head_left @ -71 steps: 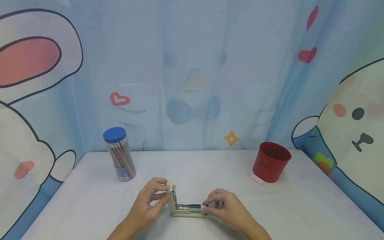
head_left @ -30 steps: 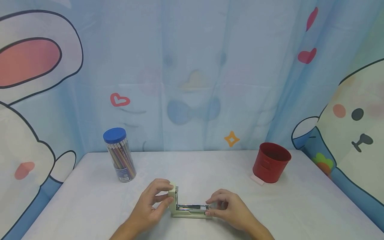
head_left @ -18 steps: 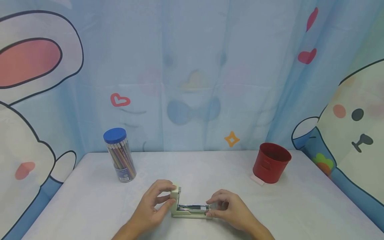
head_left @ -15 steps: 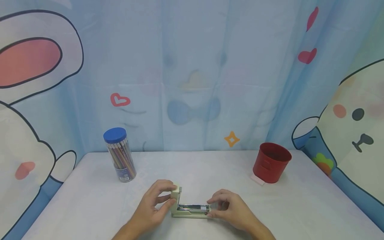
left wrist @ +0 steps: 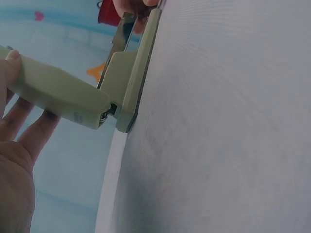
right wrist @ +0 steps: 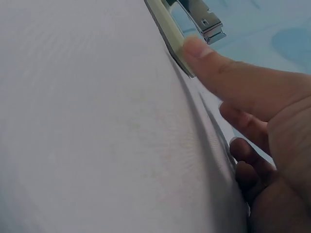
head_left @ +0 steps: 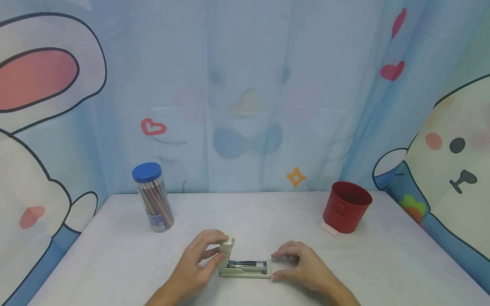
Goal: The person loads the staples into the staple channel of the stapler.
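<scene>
A pale green stapler (head_left: 245, 274) lies on the table with its top cover swung up, baring the metal magazine (head_left: 249, 264). My left hand (head_left: 193, 261) pinches the raised cover between thumb and fingers. The left wrist view shows the cover (left wrist: 58, 92) from its back, angled away from the base at the hinge. Just right of the stapler's front end is my right hand (head_left: 304, 265), thumb and fingers spread apart with nothing between them. In the right wrist view its thumb (right wrist: 228, 73) overlaps the base's end; whether they touch I cannot tell.
A clear jar of pencils with a blue lid (head_left: 147, 172) stands at the back left. At the back right is a red bucket (head_left: 344, 212), with a small pink block (head_left: 329, 229) at its foot. A printed blue curtain (head_left: 245, 85) hangs behind the white table (head_left: 245, 212).
The raised cover has tilted to the right with my left hand. My right hand, earlier at the magazine's front end, has drawn back to the right and its fingers have spread.
</scene>
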Motion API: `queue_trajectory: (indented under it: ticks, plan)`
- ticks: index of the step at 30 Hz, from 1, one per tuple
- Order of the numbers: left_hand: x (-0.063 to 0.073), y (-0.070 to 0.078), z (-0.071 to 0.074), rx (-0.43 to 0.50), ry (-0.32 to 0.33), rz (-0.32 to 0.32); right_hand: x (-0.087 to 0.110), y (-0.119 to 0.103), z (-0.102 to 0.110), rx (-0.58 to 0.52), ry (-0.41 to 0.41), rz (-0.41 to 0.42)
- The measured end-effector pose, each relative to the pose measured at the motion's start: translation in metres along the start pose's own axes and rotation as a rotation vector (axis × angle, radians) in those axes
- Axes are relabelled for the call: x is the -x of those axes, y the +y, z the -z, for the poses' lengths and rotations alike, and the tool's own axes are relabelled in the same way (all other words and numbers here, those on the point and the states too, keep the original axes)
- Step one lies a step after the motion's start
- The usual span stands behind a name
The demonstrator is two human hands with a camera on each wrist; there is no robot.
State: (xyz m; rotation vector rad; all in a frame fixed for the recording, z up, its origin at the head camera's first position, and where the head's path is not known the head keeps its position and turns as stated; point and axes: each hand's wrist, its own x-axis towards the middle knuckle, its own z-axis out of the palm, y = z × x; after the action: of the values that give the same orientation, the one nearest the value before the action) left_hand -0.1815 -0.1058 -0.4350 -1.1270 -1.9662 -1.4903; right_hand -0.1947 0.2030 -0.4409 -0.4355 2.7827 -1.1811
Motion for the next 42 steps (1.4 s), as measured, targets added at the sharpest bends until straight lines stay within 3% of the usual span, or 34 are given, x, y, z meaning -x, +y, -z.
queue_trajectory:
  ticks: [21, 30, 36, 42]
  plan:
    - [0.0, 0.003, -0.006, -0.025, -0.039, 0.024, 0.001, 0.002, -0.006, 0.043, -0.01, 0.047]
    - [0.001, 0.005, -0.007, -0.029, -0.068, 0.037, 0.002, 0.002, -0.007, 0.04, -0.03, 0.006]
    - [-0.004, 0.004, -0.009, -0.124, -0.106, -0.023, 0.001, 0.002, -0.007, 0.046, -0.025, 0.03]
    - [-0.01, 0.006, -0.015, -0.262, -0.19, -0.02, 0.002, 0.003, -0.009, 0.05, -0.005, 0.083]
